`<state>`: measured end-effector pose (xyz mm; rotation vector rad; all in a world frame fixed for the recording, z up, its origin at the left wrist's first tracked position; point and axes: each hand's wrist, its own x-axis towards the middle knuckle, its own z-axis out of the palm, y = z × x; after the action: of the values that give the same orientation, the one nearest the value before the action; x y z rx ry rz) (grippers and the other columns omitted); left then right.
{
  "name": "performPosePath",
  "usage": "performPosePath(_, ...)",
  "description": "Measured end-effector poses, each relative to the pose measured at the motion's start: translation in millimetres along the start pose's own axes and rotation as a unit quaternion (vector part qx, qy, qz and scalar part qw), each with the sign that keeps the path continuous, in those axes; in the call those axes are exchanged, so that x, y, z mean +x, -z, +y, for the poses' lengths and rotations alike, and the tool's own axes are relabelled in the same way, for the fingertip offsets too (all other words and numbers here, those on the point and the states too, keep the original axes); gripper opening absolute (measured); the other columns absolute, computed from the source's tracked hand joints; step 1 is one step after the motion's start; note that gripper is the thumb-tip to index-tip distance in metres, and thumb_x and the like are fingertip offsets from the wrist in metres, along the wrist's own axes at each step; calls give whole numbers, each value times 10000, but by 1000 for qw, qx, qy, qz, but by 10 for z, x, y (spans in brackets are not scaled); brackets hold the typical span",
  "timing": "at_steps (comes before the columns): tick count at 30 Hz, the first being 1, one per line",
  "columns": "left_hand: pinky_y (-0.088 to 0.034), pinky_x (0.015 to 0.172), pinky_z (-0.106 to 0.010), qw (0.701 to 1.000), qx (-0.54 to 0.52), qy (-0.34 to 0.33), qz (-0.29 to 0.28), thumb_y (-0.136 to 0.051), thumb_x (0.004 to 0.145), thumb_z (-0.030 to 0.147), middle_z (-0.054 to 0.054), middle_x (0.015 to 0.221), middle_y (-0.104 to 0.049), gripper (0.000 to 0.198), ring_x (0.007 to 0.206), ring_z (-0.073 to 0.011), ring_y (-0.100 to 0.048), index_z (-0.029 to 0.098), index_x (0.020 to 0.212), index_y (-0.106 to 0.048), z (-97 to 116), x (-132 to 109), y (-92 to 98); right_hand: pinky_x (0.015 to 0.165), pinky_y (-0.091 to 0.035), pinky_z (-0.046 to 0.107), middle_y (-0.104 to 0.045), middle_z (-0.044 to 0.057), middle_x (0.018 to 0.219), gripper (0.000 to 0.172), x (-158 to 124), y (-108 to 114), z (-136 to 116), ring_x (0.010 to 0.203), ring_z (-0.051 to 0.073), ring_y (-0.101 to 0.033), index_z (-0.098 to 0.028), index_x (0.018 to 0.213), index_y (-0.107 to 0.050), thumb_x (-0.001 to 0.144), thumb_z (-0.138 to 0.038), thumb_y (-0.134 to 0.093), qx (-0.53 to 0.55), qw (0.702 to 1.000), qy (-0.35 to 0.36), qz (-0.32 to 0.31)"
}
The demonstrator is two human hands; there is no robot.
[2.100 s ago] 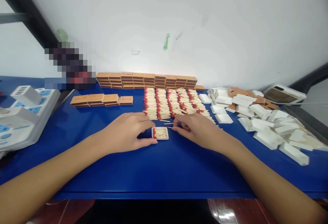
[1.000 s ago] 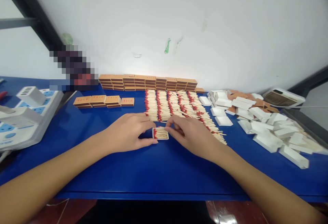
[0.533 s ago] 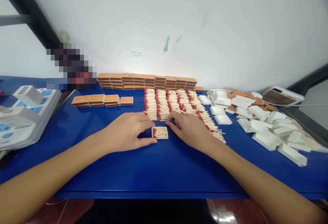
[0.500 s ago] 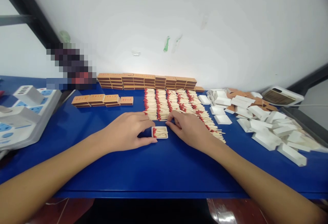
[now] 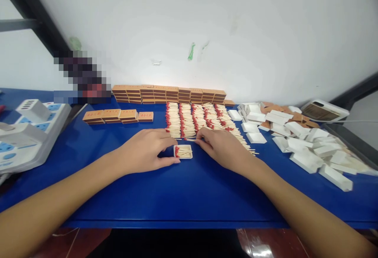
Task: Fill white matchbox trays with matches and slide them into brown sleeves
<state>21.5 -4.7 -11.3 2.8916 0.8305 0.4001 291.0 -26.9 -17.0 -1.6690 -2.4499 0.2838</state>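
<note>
A small white matchbox tray lies on the blue table with red-headed matches inside it. My left hand grips its left end, thumb at the near corner and index finger at the far one. Just beyond the tray's right end, my right hand is pinched on what looks like a matchstick, its stick pointing left over the far side of the tray. Rows of loose matches lie beyond both hands, heads mostly to the left.
Filled-looking orange matchboxes stand at left, with a longer stack along the wall. A heap of white trays and orange sleeves lies at right beside a phone. A power strip with plugs sits at far left.
My right hand has moved slightly right, and a matchstick now shows at its fingertips. My left hand stays on the tray.
</note>
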Motion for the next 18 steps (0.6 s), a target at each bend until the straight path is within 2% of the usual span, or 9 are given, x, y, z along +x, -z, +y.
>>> performPosePath(4, -447, 679, -317, 1000, -3, -4, -1, -725, 997, 470, -36, 866, -710, 342, 752, -189, -649, 152, 1112, -777, -4, -5, 0, 621, -307, 283, -658, -10, 742, 133, -75, 66, -51, 615, 157, -544, -204, 1035, -626, 1094, -297, -550, 57, 997, 47, 27)
performPosePath(9, -467, 705, -321, 1000, -7, -4, -3, -713, 1005, 469, -34, 864, -716, 329, 774, -194, -666, 161, 1102, -777, -7, -8, 0, 619, -313, 274, -596, -31, 688, 100, -104, 17, -126, 589, 145, -508, -206, 1029, -659, 1062, -259, -582, 80, 993, 85, 25)
performPosePath(13, -470, 701, -324, 1000, -2, -6, -3, -715, 1005, 461, -39, 886, -727, 326, 780, -196, -671, 158, 1111, -770, 4, -8, 4, 639, -340, 284, -662, 6, 781, 90, -23, -76, -57, 646, 161, -551, -203, 1057, -672, 1049, -242, -592, 47, 996, 61, 54)
performPosePath(18, -466, 709, -315, 1000, -3, -7, 0, -724, 1001, 458, -31, 873, -729, 314, 773, -189, -667, 166, 1106, -767, 18, -11, 18, 698, -374, 298, -741, 53, 955, 113, 35, -128, 3, 809, 197, -647, -201, 999, -640, 1072, -222, -557, 17, 998, 47, 31)
